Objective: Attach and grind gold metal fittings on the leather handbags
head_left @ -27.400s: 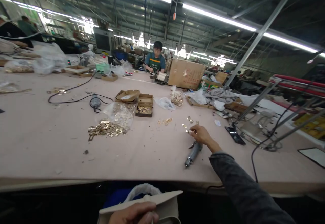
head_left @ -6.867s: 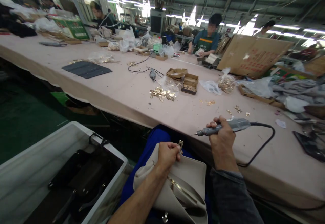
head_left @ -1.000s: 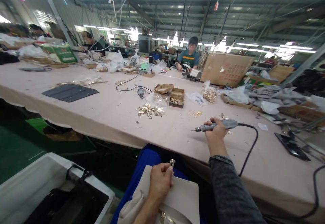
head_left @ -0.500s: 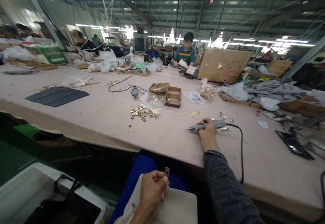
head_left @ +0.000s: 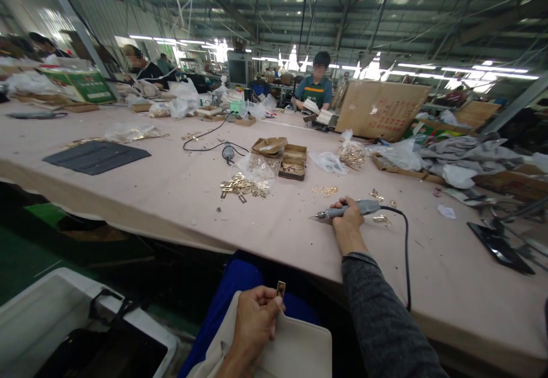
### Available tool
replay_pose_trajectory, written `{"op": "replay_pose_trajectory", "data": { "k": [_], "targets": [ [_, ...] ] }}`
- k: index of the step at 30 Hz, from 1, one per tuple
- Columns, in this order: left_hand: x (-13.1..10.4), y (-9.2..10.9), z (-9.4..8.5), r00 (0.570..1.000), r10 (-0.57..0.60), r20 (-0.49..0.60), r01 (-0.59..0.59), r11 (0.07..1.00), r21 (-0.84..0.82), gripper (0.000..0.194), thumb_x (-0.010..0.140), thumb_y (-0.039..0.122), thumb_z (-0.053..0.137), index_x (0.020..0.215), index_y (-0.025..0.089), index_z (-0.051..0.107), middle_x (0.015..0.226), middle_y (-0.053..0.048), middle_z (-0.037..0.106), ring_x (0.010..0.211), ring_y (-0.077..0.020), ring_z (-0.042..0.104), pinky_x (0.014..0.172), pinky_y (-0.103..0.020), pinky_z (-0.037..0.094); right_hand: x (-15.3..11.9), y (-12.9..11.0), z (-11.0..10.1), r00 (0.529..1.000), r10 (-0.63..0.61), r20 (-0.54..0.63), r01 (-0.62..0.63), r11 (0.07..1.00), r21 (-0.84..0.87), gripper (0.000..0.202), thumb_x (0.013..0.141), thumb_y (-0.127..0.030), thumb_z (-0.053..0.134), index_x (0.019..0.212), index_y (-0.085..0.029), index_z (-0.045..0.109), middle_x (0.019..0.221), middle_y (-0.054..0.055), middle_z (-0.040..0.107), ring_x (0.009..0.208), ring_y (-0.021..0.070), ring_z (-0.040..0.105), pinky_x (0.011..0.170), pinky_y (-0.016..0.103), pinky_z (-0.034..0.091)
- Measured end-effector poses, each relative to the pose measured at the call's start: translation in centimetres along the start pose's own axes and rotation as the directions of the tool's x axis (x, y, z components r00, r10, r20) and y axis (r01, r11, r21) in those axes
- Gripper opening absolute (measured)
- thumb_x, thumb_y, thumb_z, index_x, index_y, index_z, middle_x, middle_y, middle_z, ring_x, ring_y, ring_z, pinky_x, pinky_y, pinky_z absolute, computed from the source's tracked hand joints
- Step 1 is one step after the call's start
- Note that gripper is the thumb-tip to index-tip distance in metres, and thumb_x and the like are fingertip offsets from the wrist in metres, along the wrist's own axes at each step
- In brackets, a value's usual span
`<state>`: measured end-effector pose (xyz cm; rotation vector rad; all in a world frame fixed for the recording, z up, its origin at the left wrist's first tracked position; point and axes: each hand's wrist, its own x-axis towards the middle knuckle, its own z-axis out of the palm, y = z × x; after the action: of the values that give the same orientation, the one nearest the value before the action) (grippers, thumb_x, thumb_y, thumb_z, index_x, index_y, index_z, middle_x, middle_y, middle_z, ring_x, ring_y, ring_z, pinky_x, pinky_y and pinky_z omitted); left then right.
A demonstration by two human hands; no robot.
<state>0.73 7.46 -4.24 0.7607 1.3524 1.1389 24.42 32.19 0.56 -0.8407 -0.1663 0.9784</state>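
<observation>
My right hand (head_left: 349,221) is wrapped round a grey electric screwdriver (head_left: 367,207) lying low over the table, its thin tip pointing left. A black cord runs from its rear end. Over my lap, my left hand (head_left: 259,318) pinches a small gold metal plate (head_left: 280,289) at the corner of a cream-coloured flat piece (head_left: 306,344). Left of the screwdriver tip lies a pile of gold metal plates (head_left: 244,185). Tiny gold pieces (head_left: 326,190) are scattered just beyond the tool.
On the pink-covered table (head_left: 180,206) are small cardboard boxes (head_left: 292,168), plastic bags (head_left: 329,162) and a dark flat sheet (head_left: 96,157). A black stand (head_left: 499,246) is at right. A white bin (head_left: 68,286) stands lower left. A person (head_left: 315,87) sits across the table.
The view has shifted slightly. My right hand and the screwdriver sit very slightly further left and higher, while my left hand keeps its pinch on the plate.
</observation>
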Motion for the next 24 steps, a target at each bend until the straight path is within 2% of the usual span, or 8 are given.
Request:
{"op": "replay_pose_trajectory", "data": {
  "k": [6, 18, 24],
  "targets": [
    [0.17, -0.20, 0.07, 1.000, -0.011, 0.003, 0.011, 1.000, -0.016, 0.037, 0.060, 0.045, 0.081, 0.067, 0.011, 0.067, 0.057, -0.010, 0.070, 0.026, -0.0065, 0.039, 0.030, -0.018, 0.021, -0.21, 0.25, 0.26, 0.999, -0.019, -0.050, 0.020, 1.000, 0.012, 0.032, 0.080, -0.027, 0.075, 0.083, -0.021, 0.044, 0.070, -0.005, 0.059, 0.045, 0.0070, 0.050, 0.043, 0.023, 0.049],
    [0.28, -0.59, -0.01, 1.000, 0.001, -0.003, -0.001, 1.000, -0.007, 0.035, 0.064, 0.043, 0.081, 0.070, 0.011, 0.068, 0.059, -0.010, 0.071, 0.027, -0.0063, 0.041, 0.031, -0.018, 0.021, -0.43, 0.34, 0.38, 0.996, -0.029, -0.084, 0.030, 0.999, 0.013, 0.032, 0.079, -0.025, 0.076, 0.082, -0.020, 0.045, 0.071, -0.004, 0.061, 0.044, 0.0075, 0.050, 0.041, 0.023, 0.050],
    [0.22, -0.82, -0.09, 1.000, 0.015, 0.004, -0.015, 1.000, -0.013, 0.032, 0.067, 0.040, 0.080, 0.073, 0.011, 0.067, 0.061, -0.010, 0.072, 0.028, -0.0062, 0.042, 0.031, -0.017, 0.022, -0.13, 0.40, 0.32, 0.992, -0.037, -0.117, 0.040, 0.999, 0.023, 0.032, 0.080, -0.029, 0.076, 0.084, -0.020, 0.046, 0.072, -0.003, 0.062, 0.046, 0.0078, 0.051, 0.041, 0.023, 0.050]
  ]
}}
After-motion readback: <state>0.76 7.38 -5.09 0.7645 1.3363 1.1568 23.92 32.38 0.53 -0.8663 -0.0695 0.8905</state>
